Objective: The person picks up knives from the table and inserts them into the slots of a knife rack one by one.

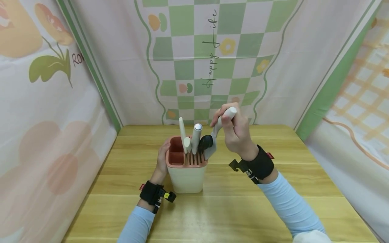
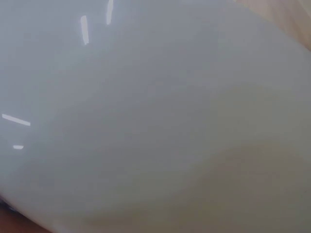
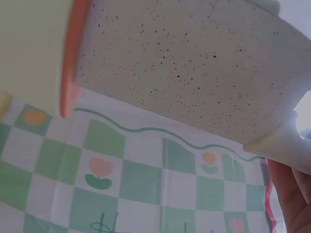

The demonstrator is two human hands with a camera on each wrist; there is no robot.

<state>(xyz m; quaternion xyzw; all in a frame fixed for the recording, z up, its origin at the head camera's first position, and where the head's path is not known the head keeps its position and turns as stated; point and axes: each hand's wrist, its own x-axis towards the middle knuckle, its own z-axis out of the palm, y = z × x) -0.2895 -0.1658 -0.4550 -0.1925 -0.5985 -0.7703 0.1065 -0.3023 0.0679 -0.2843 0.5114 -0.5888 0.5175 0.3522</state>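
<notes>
A cream knife holder [image 1: 186, 179] with a terracotta-pink top stands on the table. My left hand [image 1: 163, 157] rests against its left side, near the rim. The left wrist view is filled by the holder's glossy wall [image 2: 146, 107]. With my right hand [image 1: 237, 133] I grip the pale handle of a cleaver [image 1: 210, 152], above the holder's right side. Its broad, speckled grey blade [image 3: 170, 63] slants down to the slotted top. The blade's lower end is hidden behind the pink rim [image 3: 73, 58] in the right wrist view.
Other handles stand in the holder: a slim white one [image 1: 182, 130], a short cream one [image 1: 187, 144], a thick light one with a metal cap [image 1: 197, 138] and a black one [image 1: 206, 142]. Two square compartments [image 1: 176, 158] lie at left. A patterned cloth [image 1: 206, 67] hangs behind the wooden table [image 1: 258, 209].
</notes>
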